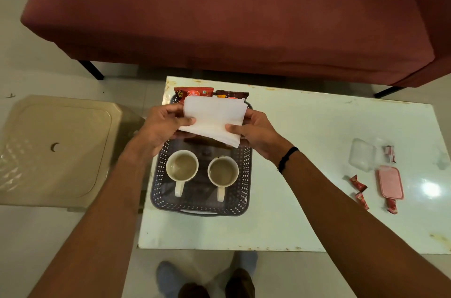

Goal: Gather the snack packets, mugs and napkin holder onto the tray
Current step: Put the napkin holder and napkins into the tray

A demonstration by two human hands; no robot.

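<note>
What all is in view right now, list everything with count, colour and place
tray: one, dark perforated, left part of table
mugs: two, cream, side by side in tray, handles toward the person
snack packets: two, red and brown, tray's far end
napkins: one white stack, held over tray
table: one, white
wrappers: four small red, right on table
lid: one, pink, among wrappers
box: one, clear, beyond lid
sofa: one, maroon, behind table
stool: one, beige, left of table
left hand: grips napkins' left edge
right hand: grips right edge, black wristband

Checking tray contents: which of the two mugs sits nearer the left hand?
The left mug, below the left hand; the other mug sits nearer the right hand.
</note>
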